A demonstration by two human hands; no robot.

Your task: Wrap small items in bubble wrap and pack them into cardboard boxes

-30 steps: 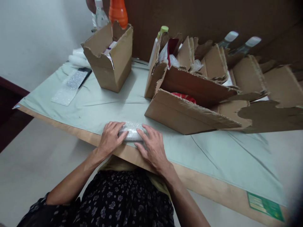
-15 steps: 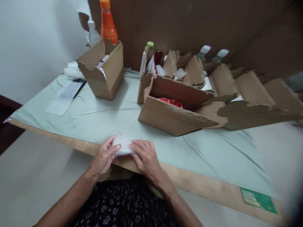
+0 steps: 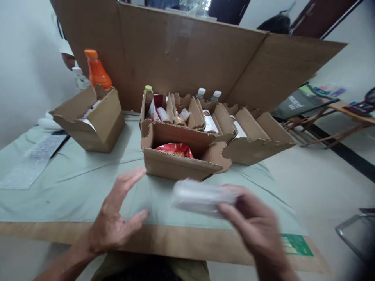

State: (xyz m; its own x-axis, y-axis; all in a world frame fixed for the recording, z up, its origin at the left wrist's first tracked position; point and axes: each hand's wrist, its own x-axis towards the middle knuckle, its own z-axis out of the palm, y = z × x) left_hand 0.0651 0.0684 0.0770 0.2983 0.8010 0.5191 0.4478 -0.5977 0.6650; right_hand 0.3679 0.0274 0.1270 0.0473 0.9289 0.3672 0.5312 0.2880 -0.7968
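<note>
My right hand (image 3: 252,218) grips one end of a small bubble-wrapped packet (image 3: 199,197), thumb on the near side and fingers behind. The packet is whitish, blurred by motion, and held above the green cloth; what is inside it cannot be made out. To its left, my left hand (image 3: 120,214) holds nothing, its thumb and fingers spread apart. Just beyond the packet stands an open cardboard box (image 3: 178,166) with a red packet (image 3: 175,149) in it.
Behind that box runs a row of cardboard compartments (image 3: 249,127) holding packets. A separate cardboard box (image 3: 104,128) stands left, near an orange bottle (image 3: 98,72) and flat bubble wrap (image 3: 29,158). A tall cardboard panel (image 3: 181,50) rises at the back. Green cloth (image 3: 84,187) covers the table.
My left hand has let go of the packet and opened. The right hand has carried it up and to the right. The head view has shifted, showing more of the room on the right.
</note>
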